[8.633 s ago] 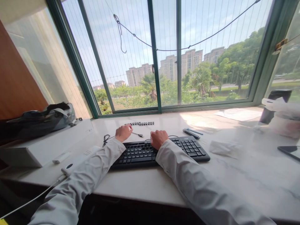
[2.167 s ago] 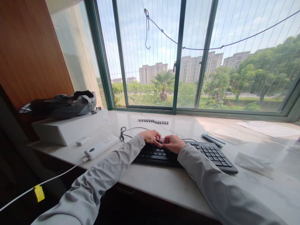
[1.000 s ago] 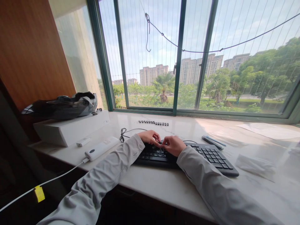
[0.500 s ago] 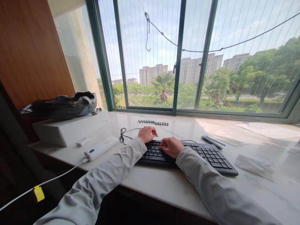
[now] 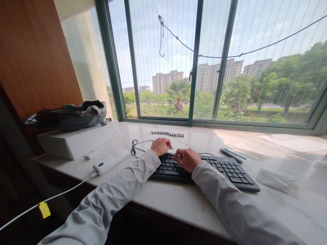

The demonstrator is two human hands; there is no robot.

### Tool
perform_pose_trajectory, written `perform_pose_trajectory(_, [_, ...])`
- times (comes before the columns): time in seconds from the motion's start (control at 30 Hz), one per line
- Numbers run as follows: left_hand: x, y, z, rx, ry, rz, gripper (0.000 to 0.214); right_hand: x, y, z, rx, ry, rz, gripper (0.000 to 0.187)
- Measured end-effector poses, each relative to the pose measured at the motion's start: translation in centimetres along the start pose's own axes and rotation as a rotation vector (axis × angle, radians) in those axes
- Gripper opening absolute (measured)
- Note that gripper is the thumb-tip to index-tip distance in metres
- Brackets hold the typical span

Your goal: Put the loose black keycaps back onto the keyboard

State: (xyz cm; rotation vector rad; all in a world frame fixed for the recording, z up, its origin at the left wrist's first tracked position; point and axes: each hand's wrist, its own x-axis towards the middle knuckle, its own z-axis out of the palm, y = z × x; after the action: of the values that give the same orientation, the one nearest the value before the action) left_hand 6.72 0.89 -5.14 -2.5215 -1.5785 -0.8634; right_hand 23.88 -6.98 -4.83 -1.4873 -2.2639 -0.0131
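Note:
A black keyboard [image 5: 170,172] lies near the counter's front edge, with some key positions on its left part looking bare of caps. Over its back left edge, my left hand [image 5: 159,147] is closed, thumb and fingers curled together. A tiny light-coloured bit shows by its fingertips, too small to name. My right hand [image 5: 188,160] pinches just above the middle keys, and whatever is between its fingertips is hidden. Behind both hands, loose black keycaps [image 5: 167,134] stand in a staggered line on the counter.
A white power bank [image 5: 112,161] with a cable lies left, near a white box [image 5: 76,141] bearing a dark bag-like item [image 5: 68,115]. Thin tools [image 5: 232,154], a crumpled clear wrapper [image 5: 278,180] and paper [image 5: 293,142] lie right. A coiled black cord [image 5: 134,148] sits behind.
My right fingertips have risen slightly from the keys. My left hand stays almost where it was. The whole view has shifted a little.

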Motion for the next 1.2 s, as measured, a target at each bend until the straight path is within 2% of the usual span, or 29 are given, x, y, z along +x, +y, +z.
perform_pose_trajectory(0.07, [0.01, -0.08, 0.04, 0.003, 0.013, 0.004, 0.011, -0.10, -0.32, 0.16, 0.017, 0.000, -0.032, 0.021])
perform_pose_trajectory(0.2, [-0.02, -0.16, 0.10, 0.005, 0.017, 0.007, 0.011, -0.20, -0.63, 0.41, 0.029, -0.082, -0.087, 0.020])
perform_pose_trajectory(0.53, [-0.07, 0.09, -0.21, 0.012, 0.000, -0.014, 0.011, -0.07, -0.04, -0.19, -0.028, -0.053, 0.002, 0.026])
perform_pose_trajectory(0.63, [-0.13, 0.27, -0.37, 0.019, -0.017, -0.035, 0.012, -0.15, -0.09, -0.23, -0.055, -0.081, 0.023, 0.026])
perform_pose_trajectory(1.0, [-0.09, 0.21, -0.29, 0.020, -0.016, -0.041, 0.012, -0.61, -0.78, -0.50, -0.052, -0.041, -0.035, 0.028])
perform_pose_trajectory(1.2, [-0.10, 0.20, -0.26, 0.028, -0.037, -0.046, 0.012, -0.44, -0.38, -0.11, -0.121, -0.027, 0.012, 0.034])
